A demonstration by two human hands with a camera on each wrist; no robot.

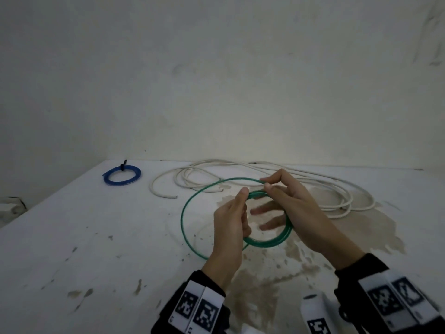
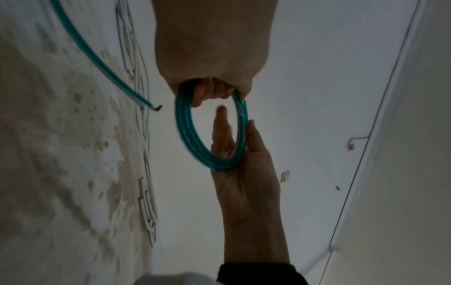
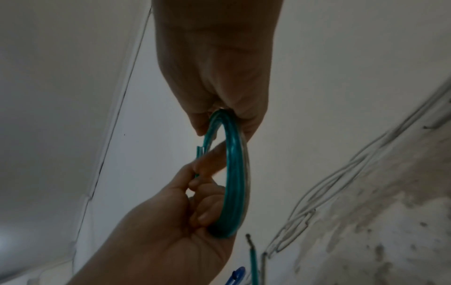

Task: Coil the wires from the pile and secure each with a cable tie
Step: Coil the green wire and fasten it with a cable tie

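Two wires [image 1: 265,179] across stained white table [image 1: 96,237].

left hand [image 1: 230,221] covers near side of green wire coil [image 1: 269,242]; right hand's fingers [image 1: 265,209] motion-blurred.

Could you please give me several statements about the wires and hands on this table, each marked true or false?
1. Both hands hold the green wire. True: the left hand and right hand each grip it.
2. The blue coil already has a tie round it. True.
3. The white wire is neatly coiled and tied. False: it lies loose on the table.
4. The green wire is fully coiled. False: one wide loop is not yet wound in.
5. The blue coil lies to the right of the hands. False: it lies at the far left.
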